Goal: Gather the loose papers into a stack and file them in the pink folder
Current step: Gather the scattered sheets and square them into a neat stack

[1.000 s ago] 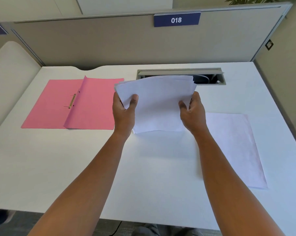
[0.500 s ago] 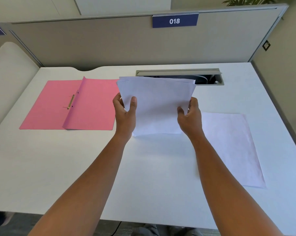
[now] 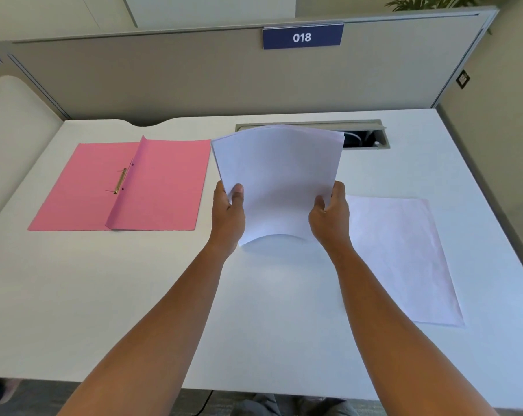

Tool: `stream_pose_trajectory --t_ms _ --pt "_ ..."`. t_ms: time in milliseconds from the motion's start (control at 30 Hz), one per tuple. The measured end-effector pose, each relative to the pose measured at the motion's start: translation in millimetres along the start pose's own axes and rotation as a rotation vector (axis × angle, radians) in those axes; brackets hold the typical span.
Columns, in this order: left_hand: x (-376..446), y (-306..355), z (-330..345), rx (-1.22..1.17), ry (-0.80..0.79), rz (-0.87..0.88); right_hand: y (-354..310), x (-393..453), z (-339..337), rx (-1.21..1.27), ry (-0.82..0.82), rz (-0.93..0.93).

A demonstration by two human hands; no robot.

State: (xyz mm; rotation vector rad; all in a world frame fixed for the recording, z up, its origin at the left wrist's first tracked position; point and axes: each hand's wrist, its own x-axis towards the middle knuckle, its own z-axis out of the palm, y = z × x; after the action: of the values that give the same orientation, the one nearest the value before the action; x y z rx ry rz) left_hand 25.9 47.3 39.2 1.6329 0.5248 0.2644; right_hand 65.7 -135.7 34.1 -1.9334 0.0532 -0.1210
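Observation:
I hold a stack of white papers (image 3: 279,178) upright over the middle of the white desk (image 3: 134,295), its lower edge bowed just above the surface. My left hand (image 3: 227,213) grips the stack's lower left side and my right hand (image 3: 330,216) grips its lower right side. The pink folder (image 3: 161,187) lies open and flat to the left, with its brass fastener (image 3: 120,180) showing at the fold. One more loose sheet (image 3: 401,253) lies flat on the desk to the right of my right hand.
A cable slot (image 3: 363,136) with a raised lid sits in the desk behind the papers. A grey partition (image 3: 194,73) with a blue "018" sign (image 3: 302,37) closes the back. The desk's front edge runs near my elbows.
The sheets in my hands have squared up from a fanned, uneven bunch into a neater stack, and both hands have slid lower on its sides. The stack now bows along its bottom edge.

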Motion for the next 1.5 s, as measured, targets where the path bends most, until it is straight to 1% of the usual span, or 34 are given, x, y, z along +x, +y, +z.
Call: stream_pose_trajectory --t_ms 100,167,300,400,533,667,767,833,933,1033,1167,1300,1400,1500 --pt "-3 -2 0 0.003 0.025 0.034 1 -1 -2 0.023 -0.005 -0.01" --pt "-3 -9 0 0.028 0.013 0.02 4 -3 -2 0.008 -0.028 0.008" --pt "-5 -26 -1 0.149 -0.054 -0.117 18 -10 -1 -0.067 -0.032 0.03" --pt "-9 -35 -1 0.218 -0.069 -0.157 29 -12 -1 -0.132 -0.037 0.044" --pt "-11 -45 -4 0.252 -0.003 -0.103 40 -10 -1 -0.178 -0.023 0.059" --pt "-13 -48 -6 0.267 0.065 -0.041 41 -6 -5 -0.179 0.021 0.016" --pt "-14 -50 -5 0.306 0.098 0.019 38 -4 -6 -0.186 0.019 0.014" --pt "-14 -54 -5 0.321 0.086 0.004 39 -4 -6 -0.218 -0.014 0.053" --pt "-15 -63 -6 0.34 0.06 -0.063 43 -7 -8 -0.24 -0.064 0.117" --pt "-16 -67 -8 0.373 0.063 -0.058 44 -7 -14 -0.221 -0.004 0.098" --pt "-15 -65 -4 0.373 0.014 -0.032 42 -3 -28 -0.211 0.083 0.078" --pt "-13 -62 10 0.327 -0.094 -0.05 46 4 -48 -0.174 0.134 0.15" --pt "-14 -60 23 0.289 -0.16 -0.086 51 7 -62 -0.162 0.181 0.214" --pt "-15 -60 39 0.2 -0.214 -0.175 60 10 -77 -0.166 0.228 0.283"
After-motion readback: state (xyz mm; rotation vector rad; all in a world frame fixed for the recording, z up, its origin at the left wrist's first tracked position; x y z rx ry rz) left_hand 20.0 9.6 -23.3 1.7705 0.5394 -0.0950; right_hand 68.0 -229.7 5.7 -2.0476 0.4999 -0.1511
